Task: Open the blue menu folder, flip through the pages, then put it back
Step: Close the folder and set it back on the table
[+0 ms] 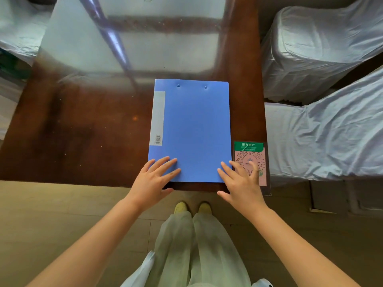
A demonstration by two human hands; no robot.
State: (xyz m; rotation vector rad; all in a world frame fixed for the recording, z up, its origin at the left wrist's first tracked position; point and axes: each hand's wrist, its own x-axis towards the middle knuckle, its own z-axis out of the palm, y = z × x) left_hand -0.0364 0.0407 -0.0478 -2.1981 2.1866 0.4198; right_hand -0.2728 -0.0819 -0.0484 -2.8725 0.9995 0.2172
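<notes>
The blue menu folder point(192, 129) lies closed and flat on the dark wooden table point(83, 129), near its front right corner, with a grey label strip along its left side. My left hand point(154, 180) rests with spread fingers on the folder's near left corner. My right hand point(241, 183) lies with spread fingers at the folder's near right corner, partly over a card beside it. Neither hand grips anything.
A pink and green QR-code card point(251, 160) in a clear stand sits right of the folder. Chairs under white covers point(323, 125) stand along the table's right side, another at far left point(16, 27). The glossy tabletop reflects a window. The table's front edge is just before my feet.
</notes>
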